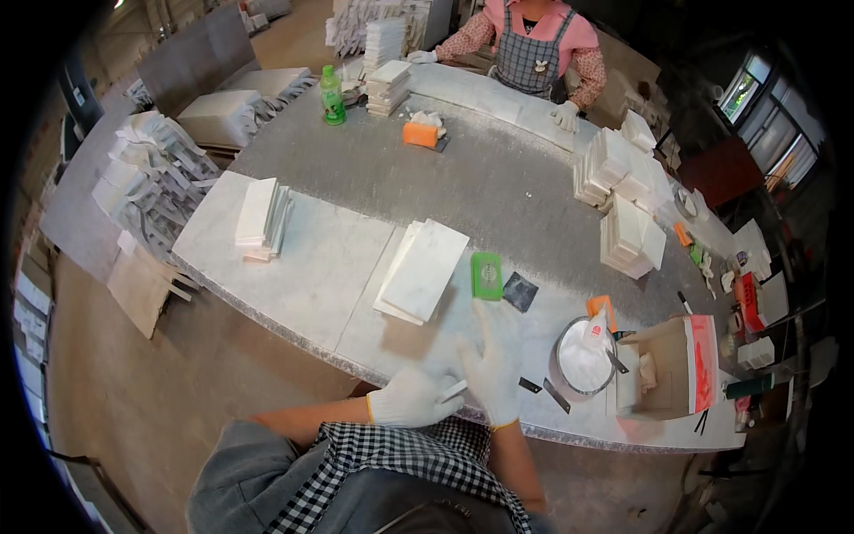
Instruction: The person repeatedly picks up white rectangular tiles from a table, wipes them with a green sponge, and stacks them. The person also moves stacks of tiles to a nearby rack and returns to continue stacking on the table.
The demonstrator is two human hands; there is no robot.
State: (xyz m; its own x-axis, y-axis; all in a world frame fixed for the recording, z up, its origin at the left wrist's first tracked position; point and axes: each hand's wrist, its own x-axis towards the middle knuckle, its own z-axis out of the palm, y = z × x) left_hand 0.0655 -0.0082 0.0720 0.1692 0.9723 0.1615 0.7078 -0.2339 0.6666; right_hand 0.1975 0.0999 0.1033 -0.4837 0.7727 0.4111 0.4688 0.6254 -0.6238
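My left hand (407,399), in a white knit glove, is closed near the table's front edge. A small pale strip (455,390) sticks out from its fingers; its kind is unclear. My right hand (494,365), gloved too, reaches forward over the table with fingers stretched out and slightly blurred. Its fingertips are just below a green rectangular block (487,277); I cannot tell whether they touch. Beside that block lies a dark square sheet (519,291). Left of it, white stone tiles (429,271) lie in a slightly fanned stack.
A bowl of white paste (584,363) stands right of my hand, beside dark flat blades (557,396) and an open cardboard box (667,367). Tile stacks (264,214) rest left and right. Across the table a co-worker (534,53) stands behind a long slab; a green bottle (332,95) is back left.
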